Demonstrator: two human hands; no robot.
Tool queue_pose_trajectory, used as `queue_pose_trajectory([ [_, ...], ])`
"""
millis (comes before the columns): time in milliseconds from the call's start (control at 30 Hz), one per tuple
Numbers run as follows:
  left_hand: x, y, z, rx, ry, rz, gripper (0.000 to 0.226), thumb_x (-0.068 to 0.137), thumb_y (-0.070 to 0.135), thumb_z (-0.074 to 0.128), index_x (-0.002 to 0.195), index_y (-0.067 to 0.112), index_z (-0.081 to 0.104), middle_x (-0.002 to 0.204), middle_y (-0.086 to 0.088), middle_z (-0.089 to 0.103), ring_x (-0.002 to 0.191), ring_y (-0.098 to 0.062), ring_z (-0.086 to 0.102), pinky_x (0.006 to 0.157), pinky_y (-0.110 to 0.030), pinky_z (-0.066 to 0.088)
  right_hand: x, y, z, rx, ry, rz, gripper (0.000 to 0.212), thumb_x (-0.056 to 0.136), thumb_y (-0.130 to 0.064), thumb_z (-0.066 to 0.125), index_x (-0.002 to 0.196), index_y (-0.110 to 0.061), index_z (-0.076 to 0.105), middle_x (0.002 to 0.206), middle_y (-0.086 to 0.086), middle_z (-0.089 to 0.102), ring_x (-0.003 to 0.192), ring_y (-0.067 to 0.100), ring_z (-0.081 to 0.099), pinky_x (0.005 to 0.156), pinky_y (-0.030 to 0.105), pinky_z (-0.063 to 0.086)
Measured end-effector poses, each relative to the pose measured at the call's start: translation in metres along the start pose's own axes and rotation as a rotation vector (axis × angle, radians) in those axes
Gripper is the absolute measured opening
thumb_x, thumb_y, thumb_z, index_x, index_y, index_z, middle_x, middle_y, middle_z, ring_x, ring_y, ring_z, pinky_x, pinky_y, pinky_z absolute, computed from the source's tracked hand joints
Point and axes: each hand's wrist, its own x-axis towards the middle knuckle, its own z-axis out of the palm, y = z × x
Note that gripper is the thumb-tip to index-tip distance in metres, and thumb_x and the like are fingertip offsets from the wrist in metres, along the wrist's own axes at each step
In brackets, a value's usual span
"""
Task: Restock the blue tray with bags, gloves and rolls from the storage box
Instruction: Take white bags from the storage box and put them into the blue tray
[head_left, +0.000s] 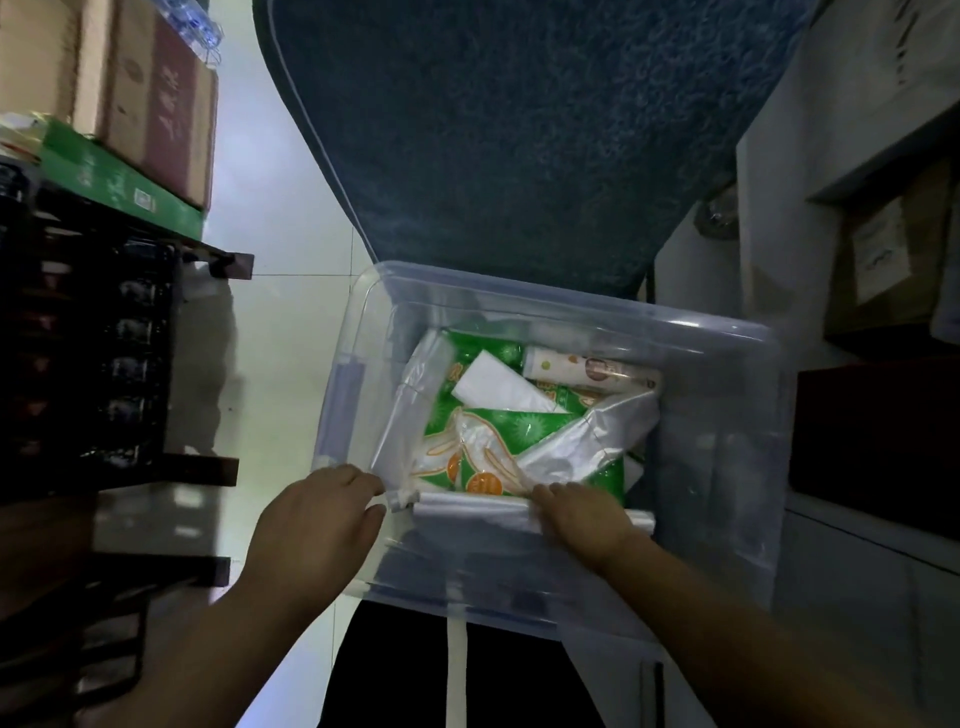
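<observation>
A clear plastic storage box (727, 332) sits on the floor below me. Inside lie green-and-orange printed packs (498, 431), a white folded bag (498, 387), a patterned roll (587, 370) at the back, and silvery clear bags (597, 441). A roll of clear plastic (472, 506) lies along the near wall. My right hand (576, 512) rests on that roll with fingers curled over it. My left hand (324, 512) reaches over the box's near left rim, fingers by the roll's left end. No blue tray is in view.
A blue-grey mat (519, 130) lies beyond the box. A dark shelf rack (104, 338) with cardboard boxes (156, 98) and a green carton (114, 176) stands at the left. Grey cabinets holding a brown carton (883, 260) line the right. Pale floor tile (280, 312) runs between.
</observation>
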Motion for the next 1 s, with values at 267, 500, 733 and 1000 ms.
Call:
queue_pose_trajectory([
  [267, 0.007, 0.005, 0.017, -0.01, -0.034, 0.015, 0.009, 0.08, 0.023, 0.067, 0.088, 0.022, 0.07, 0.084, 0.001, 0.072, 0.073, -0.023, 0.066, 0.059, -0.029, 0.05, 0.001, 0.002, 0.01, -0.008, -0.001, 0.001, 0.039, 0.094, -0.026, 0.042, 0.133, -0.031, 0.042, 0.114, 0.006, 0.064, 0.1, 0.029, 0.063, 0.076, 0.035, 0.048],
  [500, 0.004, 0.017, 0.011, -0.136, -0.138, -0.105, 0.02, 0.089, 0.028, 0.051, 0.101, 0.03, 0.067, 0.101, 0.005, 0.07, 0.089, -0.017, 0.064, 0.073, -0.03, 0.053, -0.039, 0.009, -0.03, 0.497, 0.074, 0.19, 0.017, 0.084, -0.027, 0.061, 0.1, -0.025, 0.064, 0.096, 0.004, 0.07, 0.092, 0.025, 0.063, 0.074, 0.032, 0.046],
  [733, 0.027, 0.078, -0.018, -1.449, -0.225, -0.354, 0.05, 0.079, 0.014, 0.071, 0.124, 0.009, 0.053, 0.121, -0.006, 0.064, 0.111, -0.021, 0.061, 0.092, -0.034, 0.049, -0.062, -0.023, -0.12, 1.256, 0.232, 0.02, 0.016, 0.081, -0.005, 0.067, 0.079, -0.021, 0.068, 0.071, -0.005, 0.064, 0.067, 0.005, 0.056, 0.061, 0.022, 0.046],
  [1000, 0.045, 0.076, -0.029, -1.523, 0.138, -0.514, 0.009, 0.081, 0.017, 0.068, 0.088, 0.022, 0.065, 0.085, 0.004, 0.075, 0.081, -0.017, 0.07, 0.068, -0.035, 0.055, -0.035, -0.051, -0.102, 1.436, 0.281, 0.168, 0.017, 0.08, -0.003, 0.068, 0.072, -0.018, 0.063, 0.071, 0.0, 0.064, 0.063, 0.008, 0.056, 0.059, 0.017, 0.046],
])
